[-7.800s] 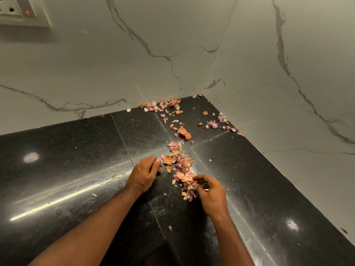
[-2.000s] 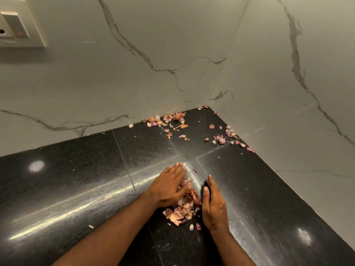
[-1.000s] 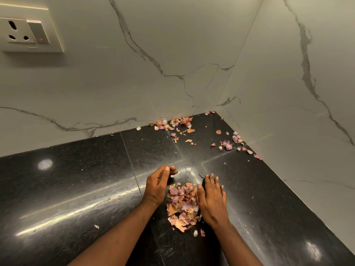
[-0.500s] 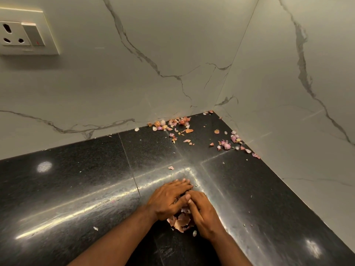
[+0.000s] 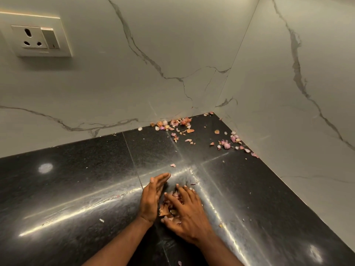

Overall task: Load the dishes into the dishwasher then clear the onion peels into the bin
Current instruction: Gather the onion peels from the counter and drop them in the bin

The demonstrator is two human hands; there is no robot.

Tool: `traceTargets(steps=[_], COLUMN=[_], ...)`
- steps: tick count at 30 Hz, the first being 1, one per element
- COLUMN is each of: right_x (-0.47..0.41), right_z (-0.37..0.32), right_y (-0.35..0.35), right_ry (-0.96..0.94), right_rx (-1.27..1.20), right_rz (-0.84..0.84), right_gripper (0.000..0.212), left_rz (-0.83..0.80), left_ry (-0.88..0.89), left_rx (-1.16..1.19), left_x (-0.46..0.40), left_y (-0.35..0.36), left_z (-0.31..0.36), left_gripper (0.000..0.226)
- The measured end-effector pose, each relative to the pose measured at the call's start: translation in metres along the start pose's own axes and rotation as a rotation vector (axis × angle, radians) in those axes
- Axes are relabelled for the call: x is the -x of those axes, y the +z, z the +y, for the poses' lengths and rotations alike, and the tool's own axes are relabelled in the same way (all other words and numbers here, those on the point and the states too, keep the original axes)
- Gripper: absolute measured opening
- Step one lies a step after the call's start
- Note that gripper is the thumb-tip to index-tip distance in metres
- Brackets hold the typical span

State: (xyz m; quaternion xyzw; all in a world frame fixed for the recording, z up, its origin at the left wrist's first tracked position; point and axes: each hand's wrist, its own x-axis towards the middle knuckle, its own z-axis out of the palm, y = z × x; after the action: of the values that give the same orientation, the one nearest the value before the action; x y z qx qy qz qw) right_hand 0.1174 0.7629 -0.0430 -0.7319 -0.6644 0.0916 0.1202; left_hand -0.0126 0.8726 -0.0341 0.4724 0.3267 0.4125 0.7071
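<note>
Peel pile (image 5: 170,209) cupped between open left hand (image 5: 152,198) and spread right hand (image 5: 185,208); scattered onion peels (image 5: 173,124) remained at 12–1 o'clock; bin, dishwasher unseen.

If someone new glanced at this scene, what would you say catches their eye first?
Probably the two bare hands low in the middle: the left hand stands on edge while the right hand presses a heap of onion peels against it on the black countertop. Next, the scattered peels still lying along the marble walls in the far corner, and the wall socket at upper left.
</note>
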Motion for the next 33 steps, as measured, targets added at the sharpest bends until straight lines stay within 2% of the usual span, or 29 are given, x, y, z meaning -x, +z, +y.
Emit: traceTargets(steps=[8,12,15,17,20,23,25,28,30,33], right_x=[-0.023,-0.022,-0.022,-0.022,-0.018,-0.011,-0.004,0.015,0.032,0.054], right_z=[0.001,0.002,0.008,0.009,0.002,0.010,0.020,0.028,0.028,0.032], right_y=[0.003,0.009,0.015,0.010,-0.015,-0.035,-0.043,-0.041,-0.038,-0.035], right_ry=[-0.218,-0.260,-0.175,-0.001,0.367,0.721,0.865,0.904,0.824,0.737], right_rx=[0.002,0.021,-0.059,-0.288,-0.940,-1.474,-1.736,-2.013,-2.195,-2.306], right_rz=[0.152,0.242,0.317,0.376,0.491,0.709,0.746,0.720,0.657,0.497], right_gripper=[0.027,0.026,0.028,0.034,0.041,0.030,0.026,0.029,0.029,0.038], left_rz=[0.085,0.061,0.057,0.050,0.024,-0.031,-0.101,-0.164,-0.142,-0.171], left_ry=[0.011,0.035,0.041,0.061,0.091,0.110,0.159,0.221,0.181,0.063], left_rx=[-0.019,-0.041,-0.073,-0.133,-0.247,-0.434,-0.657,-1.035,-1.209,-1.448], left_x=[0.002,0.001,0.000,-0.001,-0.002,-0.004,-0.012,-0.042,-0.067,-0.097], left_y=[0.002,0.004,0.002,0.001,-0.002,0.002,0.010,0.019,0.020,0.017], left_z=[0.004,0.001,-0.004,-0.007,-0.016,-0.020,-0.015,-0.006,-0.001,0.000], left_gripper=[0.093,0.092,0.088,0.082,0.069,0.058,0.055,0.070,0.077,0.086])
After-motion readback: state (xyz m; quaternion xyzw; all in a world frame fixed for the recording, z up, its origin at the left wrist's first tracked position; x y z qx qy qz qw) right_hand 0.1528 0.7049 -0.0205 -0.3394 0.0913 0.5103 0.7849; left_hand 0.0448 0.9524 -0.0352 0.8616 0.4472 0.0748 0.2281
